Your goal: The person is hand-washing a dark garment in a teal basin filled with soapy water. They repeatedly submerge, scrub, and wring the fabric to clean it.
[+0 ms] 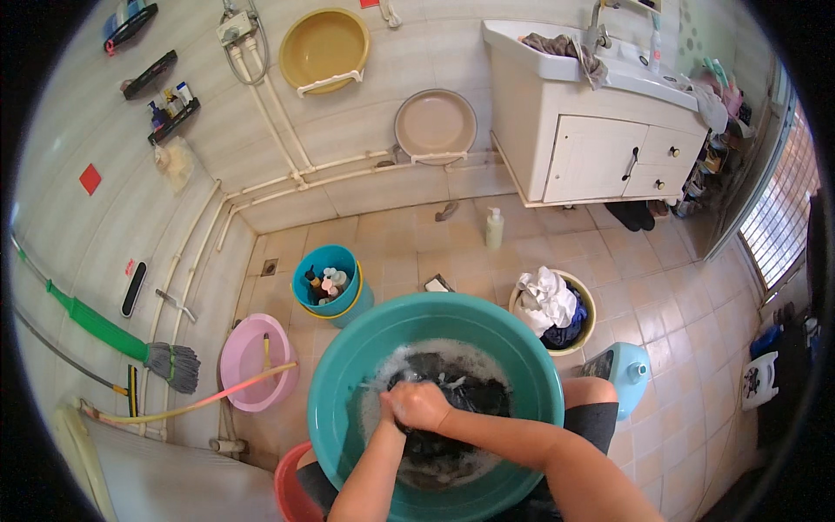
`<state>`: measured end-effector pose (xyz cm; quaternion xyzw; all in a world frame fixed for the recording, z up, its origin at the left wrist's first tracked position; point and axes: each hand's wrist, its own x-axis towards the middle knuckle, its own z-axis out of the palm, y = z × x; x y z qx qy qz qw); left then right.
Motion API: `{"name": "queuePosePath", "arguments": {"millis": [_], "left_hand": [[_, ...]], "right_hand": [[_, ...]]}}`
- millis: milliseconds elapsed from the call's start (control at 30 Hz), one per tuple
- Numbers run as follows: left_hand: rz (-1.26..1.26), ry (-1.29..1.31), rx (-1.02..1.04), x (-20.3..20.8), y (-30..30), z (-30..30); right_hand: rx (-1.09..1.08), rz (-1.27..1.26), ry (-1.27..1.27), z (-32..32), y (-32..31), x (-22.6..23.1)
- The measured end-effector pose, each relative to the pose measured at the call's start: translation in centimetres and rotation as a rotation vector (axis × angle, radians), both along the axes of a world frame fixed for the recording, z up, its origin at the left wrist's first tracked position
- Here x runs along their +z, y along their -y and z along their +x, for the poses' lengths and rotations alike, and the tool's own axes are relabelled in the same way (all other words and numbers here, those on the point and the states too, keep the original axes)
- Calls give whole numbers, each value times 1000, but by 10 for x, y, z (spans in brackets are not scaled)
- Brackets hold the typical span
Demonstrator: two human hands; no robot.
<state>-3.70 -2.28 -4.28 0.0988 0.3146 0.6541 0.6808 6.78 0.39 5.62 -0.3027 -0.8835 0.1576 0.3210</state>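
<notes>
Head view: both hands on dark cloth; pump bottle markings illegible

The right hand is bent into a fist, and its fingers are close against the left hand, which is just to the left of them and is partly hidden. On the near side of these fingers, the left forearm rises steeply, while the right forearm comes slantwise from the lower right, with its wrist almost straight. Well to the right of the fingers, one bent knee is visible.
</notes>
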Motion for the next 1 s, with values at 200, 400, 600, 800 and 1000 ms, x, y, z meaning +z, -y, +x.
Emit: {"name": "queuePosePath", "arguments": {"millis": [200,400,600,800,1000], "left_hand": [[-382,-651,229,51,-29,25],[-715,-828,132,62,-17,-4],[-683,-573,57,41,-12,-6],[-315,-141,-90,45,-13,2],[-428,-190,63,33,-21,20]], "right_hand": [[-539,-848,-94,46,-61,-28],[-193,-661,283,55,-59,-69],[-610,-931,24,26,-43,-48],[28,-408,-188,2,29,14],[-63,-96,-65,3,-4,-4]]}}
